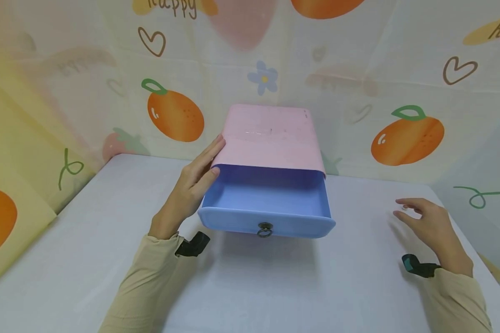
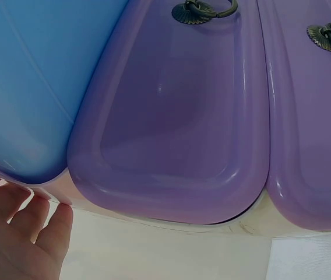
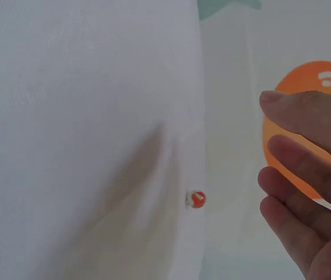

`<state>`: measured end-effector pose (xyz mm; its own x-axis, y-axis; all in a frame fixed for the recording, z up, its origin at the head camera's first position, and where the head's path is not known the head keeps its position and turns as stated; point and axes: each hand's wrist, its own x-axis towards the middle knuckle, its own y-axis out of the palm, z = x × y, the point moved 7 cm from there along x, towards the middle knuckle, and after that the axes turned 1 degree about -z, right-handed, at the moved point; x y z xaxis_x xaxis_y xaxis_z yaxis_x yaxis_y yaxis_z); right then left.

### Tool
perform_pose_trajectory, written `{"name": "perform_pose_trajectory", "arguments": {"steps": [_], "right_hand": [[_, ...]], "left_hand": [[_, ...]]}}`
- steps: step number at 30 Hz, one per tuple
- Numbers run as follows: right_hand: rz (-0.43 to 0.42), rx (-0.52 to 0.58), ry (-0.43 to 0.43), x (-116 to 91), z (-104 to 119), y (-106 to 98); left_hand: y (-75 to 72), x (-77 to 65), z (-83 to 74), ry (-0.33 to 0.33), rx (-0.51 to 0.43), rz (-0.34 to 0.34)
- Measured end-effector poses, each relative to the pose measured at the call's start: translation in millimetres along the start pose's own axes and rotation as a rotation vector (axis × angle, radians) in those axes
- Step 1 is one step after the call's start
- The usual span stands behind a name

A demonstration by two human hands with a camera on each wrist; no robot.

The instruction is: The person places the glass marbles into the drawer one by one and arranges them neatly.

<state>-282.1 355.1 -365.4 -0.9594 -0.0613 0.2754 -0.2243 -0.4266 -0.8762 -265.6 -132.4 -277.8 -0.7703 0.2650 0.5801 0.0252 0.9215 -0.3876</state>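
A pink cabinet (image 1: 271, 134) stands in the middle with its top blue drawer (image 1: 271, 189) pulled out, showing a bare inside. The drawer front carries a dark ring pull (image 1: 265, 229). My left hand (image 1: 187, 185) rests against the cabinet's left side, fingers straight along the pink shell and thumb by its front edge. Lower purple drawers (image 2: 171, 116) show closed in the left wrist view. To the right, my right hand (image 1: 431, 224) hovers over the table, thumb and fingers apart. Near its fingertips lies a small round orange-and-white piece (image 3: 196, 199), apart from the fingers.
A white-covered table (image 1: 266, 296) bears the cabinet. Behind it hangs a cloth backdrop (image 1: 337, 55) printed with oranges, hearts and flowers. A yellowish cloth side (image 1: 21, 162) borders the table at the left.
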Motion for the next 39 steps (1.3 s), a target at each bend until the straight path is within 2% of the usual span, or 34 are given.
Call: {"name": "perform_pose_trajectory", "arguments": {"steps": [13, 18, 31, 39], "right_hand": [[0.031, -0.014, 0.063, -2, -20, 9], [0.067, -0.009, 0.092, -2, -25, 13], [0.051, -0.013, 0.083, -3, -26, 12], [0.106, -0.027, 0.079, 2, -29, 15]], "left_hand": [[0.4, 1.0, -0.2, 0.0, 0.004, 0.0], [-0.5, 0.7, 0.0, -0.004, 0.005, 0.001], [0.2, 0.8, 0.4, 0.001, -0.005, -0.002], [0.2, 0.2, 1.2, -0.008, -0.005, 0.0]]}}
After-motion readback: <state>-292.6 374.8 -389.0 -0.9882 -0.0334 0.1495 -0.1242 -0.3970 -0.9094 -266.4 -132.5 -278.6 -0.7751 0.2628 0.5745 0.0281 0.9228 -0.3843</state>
